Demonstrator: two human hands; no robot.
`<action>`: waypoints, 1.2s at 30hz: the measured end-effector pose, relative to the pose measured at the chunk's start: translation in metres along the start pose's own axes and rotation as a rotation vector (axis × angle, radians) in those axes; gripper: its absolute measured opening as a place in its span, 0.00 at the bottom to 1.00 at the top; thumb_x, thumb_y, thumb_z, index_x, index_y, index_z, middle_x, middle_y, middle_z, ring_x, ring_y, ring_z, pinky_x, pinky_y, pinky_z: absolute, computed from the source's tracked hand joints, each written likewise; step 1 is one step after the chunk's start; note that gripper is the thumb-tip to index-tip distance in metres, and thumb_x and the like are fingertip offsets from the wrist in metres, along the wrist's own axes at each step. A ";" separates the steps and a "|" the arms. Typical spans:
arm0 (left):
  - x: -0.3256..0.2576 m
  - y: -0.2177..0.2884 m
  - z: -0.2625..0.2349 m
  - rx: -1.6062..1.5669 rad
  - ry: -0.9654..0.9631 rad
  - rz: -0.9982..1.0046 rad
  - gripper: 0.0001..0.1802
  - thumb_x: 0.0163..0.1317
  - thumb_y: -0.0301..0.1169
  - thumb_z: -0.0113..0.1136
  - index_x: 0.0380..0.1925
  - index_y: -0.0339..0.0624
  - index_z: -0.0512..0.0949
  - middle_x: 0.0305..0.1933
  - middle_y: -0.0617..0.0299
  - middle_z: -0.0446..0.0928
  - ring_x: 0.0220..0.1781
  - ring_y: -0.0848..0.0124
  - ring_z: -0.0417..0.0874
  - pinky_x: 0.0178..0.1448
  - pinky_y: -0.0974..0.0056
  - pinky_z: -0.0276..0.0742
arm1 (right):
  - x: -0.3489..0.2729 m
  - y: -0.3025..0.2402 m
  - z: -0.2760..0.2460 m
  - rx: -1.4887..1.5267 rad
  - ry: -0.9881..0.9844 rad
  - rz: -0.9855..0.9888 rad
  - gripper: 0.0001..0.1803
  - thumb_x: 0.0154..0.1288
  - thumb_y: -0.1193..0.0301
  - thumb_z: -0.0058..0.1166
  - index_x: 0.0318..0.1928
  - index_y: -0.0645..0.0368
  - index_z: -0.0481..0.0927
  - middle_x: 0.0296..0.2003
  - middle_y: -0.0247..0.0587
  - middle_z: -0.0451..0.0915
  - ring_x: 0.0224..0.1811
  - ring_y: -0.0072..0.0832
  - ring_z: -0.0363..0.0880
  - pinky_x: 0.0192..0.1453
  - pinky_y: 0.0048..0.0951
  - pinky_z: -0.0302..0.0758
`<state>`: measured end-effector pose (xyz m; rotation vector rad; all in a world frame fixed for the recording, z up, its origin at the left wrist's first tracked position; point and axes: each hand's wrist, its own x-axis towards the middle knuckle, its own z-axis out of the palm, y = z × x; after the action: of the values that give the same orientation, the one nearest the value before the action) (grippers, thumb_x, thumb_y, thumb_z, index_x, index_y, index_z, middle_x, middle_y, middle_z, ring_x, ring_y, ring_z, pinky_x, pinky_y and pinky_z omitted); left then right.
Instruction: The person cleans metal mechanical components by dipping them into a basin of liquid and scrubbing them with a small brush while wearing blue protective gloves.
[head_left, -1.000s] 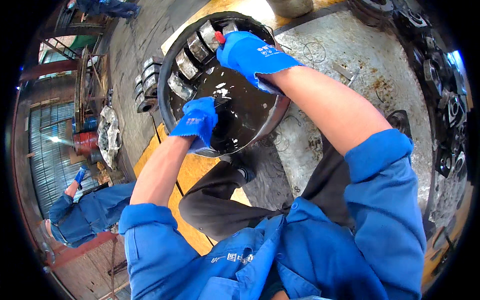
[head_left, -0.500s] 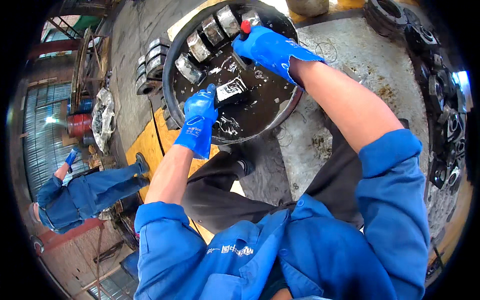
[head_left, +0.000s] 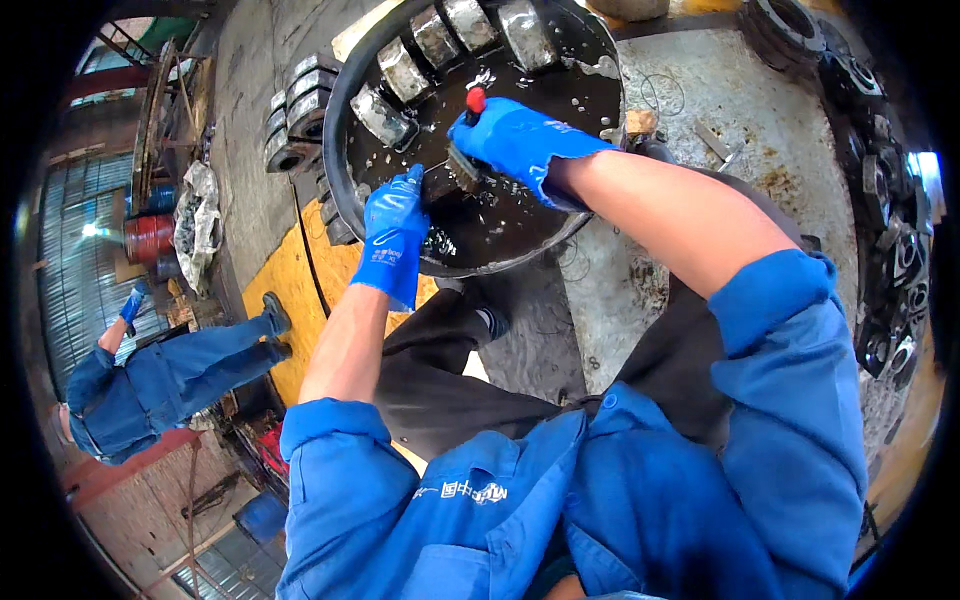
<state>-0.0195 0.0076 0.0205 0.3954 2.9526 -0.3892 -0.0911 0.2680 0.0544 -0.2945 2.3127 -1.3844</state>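
Note:
My right hand (head_left: 500, 135), in a blue rubber glove, is closed round the handle of a brush (head_left: 464, 168); its red handle end sticks up above the fist. The bristles rest on a dark, wet metal piece (head_left: 443, 190) low in a round black tub (head_left: 338, 150). My left hand (head_left: 393, 225), gloved the same way, grips the left end of that piece. Its outline partly merges with the dark liquid around it. Several curved grey metal blocks (head_left: 403, 70) stand along the tub's far left wall.
More curved blocks (head_left: 308, 100) are stacked on the floor left of the tub. A flat metal strip (head_left: 714, 142) lies on the concrete to the right. Several round metal parts (head_left: 880, 270) line the right edge. Another person (head_left: 165, 385) in blue workwear stands at the left.
My right hand has come down and left with the brush, onto the piece. The piece, which showed a bright wet face before, now looks dark. My left hand keeps its grip.

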 end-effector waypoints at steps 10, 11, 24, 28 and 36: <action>-0.010 0.012 -0.001 0.039 0.004 -0.048 0.34 0.57 0.32 0.68 0.66 0.47 0.75 0.52 0.50 0.84 0.52 0.50 0.86 0.57 0.49 0.82 | 0.009 0.021 -0.019 -0.021 0.087 0.117 0.24 0.68 0.54 0.50 0.48 0.62 0.87 0.48 0.61 0.86 0.53 0.54 0.85 0.57 0.45 0.81; -0.007 0.012 -0.003 0.032 -0.036 -0.063 0.36 0.55 0.34 0.71 0.66 0.46 0.75 0.54 0.50 0.84 0.54 0.49 0.86 0.59 0.49 0.81 | 0.010 0.022 -0.022 -0.037 0.072 0.112 0.25 0.68 0.54 0.50 0.48 0.62 0.87 0.48 0.61 0.85 0.53 0.54 0.85 0.58 0.45 0.81; 0.022 0.065 -0.038 -0.243 -0.091 0.057 0.60 0.45 0.48 0.78 0.77 0.39 0.61 0.73 0.43 0.72 0.71 0.47 0.76 0.77 0.54 0.70 | 0.011 0.021 -0.037 -0.225 0.019 0.033 0.24 0.68 0.51 0.55 0.37 0.63 0.86 0.27 0.53 0.84 0.30 0.41 0.84 0.38 0.42 0.79; 0.040 0.072 -0.041 -0.237 -0.145 0.097 0.61 0.45 0.47 0.80 0.78 0.39 0.59 0.71 0.43 0.73 0.71 0.48 0.76 0.76 0.53 0.72 | 0.009 0.018 -0.051 -0.387 -0.010 -0.145 0.26 0.67 0.50 0.54 0.42 0.63 0.88 0.37 0.62 0.86 0.42 0.54 0.87 0.48 0.46 0.82; 0.053 0.099 -0.052 -0.089 -0.358 -0.032 0.57 0.49 0.41 0.80 0.79 0.53 0.59 0.69 0.47 0.75 0.69 0.47 0.78 0.69 0.46 0.78 | -0.002 -0.001 -0.061 0.024 0.219 0.187 0.26 0.66 0.53 0.55 0.48 0.64 0.87 0.45 0.62 0.86 0.50 0.56 0.86 0.56 0.46 0.81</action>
<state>-0.0481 0.1271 0.0377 0.2389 2.6174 -0.2950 -0.1172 0.3162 0.0806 0.0846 2.4224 -1.4092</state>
